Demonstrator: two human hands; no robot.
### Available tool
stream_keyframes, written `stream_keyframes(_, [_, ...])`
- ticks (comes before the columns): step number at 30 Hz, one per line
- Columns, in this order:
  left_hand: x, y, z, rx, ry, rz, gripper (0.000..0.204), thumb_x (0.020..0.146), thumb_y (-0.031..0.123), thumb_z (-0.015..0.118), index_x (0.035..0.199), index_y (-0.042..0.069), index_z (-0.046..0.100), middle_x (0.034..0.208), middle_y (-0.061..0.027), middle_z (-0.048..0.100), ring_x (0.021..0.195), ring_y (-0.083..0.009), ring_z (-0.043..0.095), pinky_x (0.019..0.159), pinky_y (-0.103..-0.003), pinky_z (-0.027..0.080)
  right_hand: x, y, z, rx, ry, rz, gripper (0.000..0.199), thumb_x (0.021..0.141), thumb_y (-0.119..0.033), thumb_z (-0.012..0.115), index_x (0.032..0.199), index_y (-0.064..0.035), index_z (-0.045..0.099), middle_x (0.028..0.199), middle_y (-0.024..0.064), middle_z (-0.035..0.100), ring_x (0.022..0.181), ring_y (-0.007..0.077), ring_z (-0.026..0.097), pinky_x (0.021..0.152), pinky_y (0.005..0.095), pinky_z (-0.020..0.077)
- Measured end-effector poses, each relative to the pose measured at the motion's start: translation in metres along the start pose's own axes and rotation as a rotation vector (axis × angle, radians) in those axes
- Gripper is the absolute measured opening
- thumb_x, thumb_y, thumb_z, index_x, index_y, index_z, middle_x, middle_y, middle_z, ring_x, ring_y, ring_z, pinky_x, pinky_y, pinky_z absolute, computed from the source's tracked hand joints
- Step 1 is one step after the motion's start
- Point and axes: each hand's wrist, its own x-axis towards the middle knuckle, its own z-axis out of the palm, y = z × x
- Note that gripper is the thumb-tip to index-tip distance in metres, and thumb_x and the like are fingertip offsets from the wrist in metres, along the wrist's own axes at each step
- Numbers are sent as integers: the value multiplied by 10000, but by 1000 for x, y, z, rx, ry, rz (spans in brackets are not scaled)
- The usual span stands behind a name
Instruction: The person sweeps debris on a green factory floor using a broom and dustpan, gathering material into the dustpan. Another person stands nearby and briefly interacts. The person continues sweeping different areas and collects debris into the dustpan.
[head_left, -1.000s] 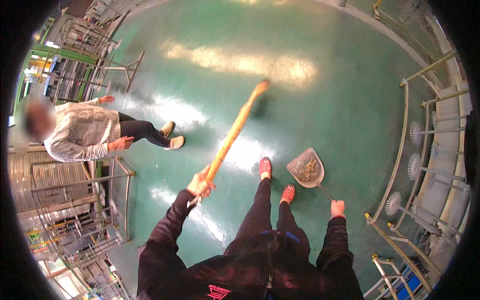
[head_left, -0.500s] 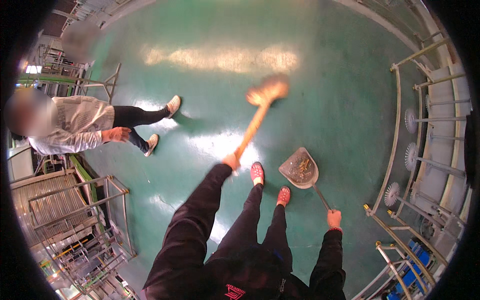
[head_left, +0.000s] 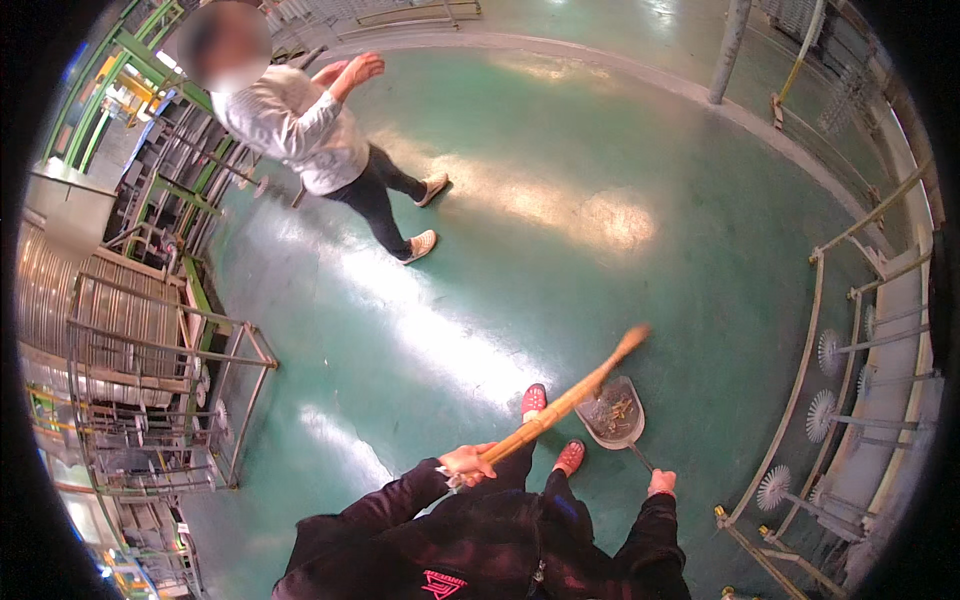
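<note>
Since the earlier frame, we are swinging our broom across a corner of the dustpan near our shoes, clamping left hand fingers on the broom's handle to steer and right hand fingers on the pan's, presumably keeping the scraps aboard. The broom is looking yellowish and banded.

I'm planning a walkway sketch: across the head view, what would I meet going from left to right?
Ribbed stack, co-worker, left hand, left red shoe, dustpan, right hand, fringed white discs.
</note>
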Motion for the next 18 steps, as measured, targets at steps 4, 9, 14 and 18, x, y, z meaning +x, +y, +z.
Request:
stream_keyframes(4, [-47,-16,-4,34,267,178,756,644,-58,570,1300,99,229,587,-19,476,395,-93,419,329,-234,348,-9,17,-3,72,-68,37,350,710,-205,488,919,76,487,896,262,550,851,369,541,698,422,416])
stream_keyframes(9, [-26,31,-49,244,537,398,581,655,-47,528,1205,53,367,572,-53,503,396,-112,441,333,-250,379,-4,58,13,476,-124,328,160,715,-132,481,653,13,457,509,94,441,370,198,432,323,341,317])
stream_keyframes(14, [25,154,-144,298,444,541,178,662,-20,502,840,-14,516,514,-55,475,388,-126,437,332,-254,377,-35,80,7,759,-141,534,204,726,-146,499,575,-46,406,461,50,388,331,158,383,295,306,264])
stream_keyframes(18, [110,264,-172,705,482,598,107,664,-2,529,764,-1,493,476,-34,422,362,-133,412,329,-254,355,-61,68,0,697,-92,638,194,727,-177,519,610,-54,425,474,36,381,330,145,363,297,286,266])
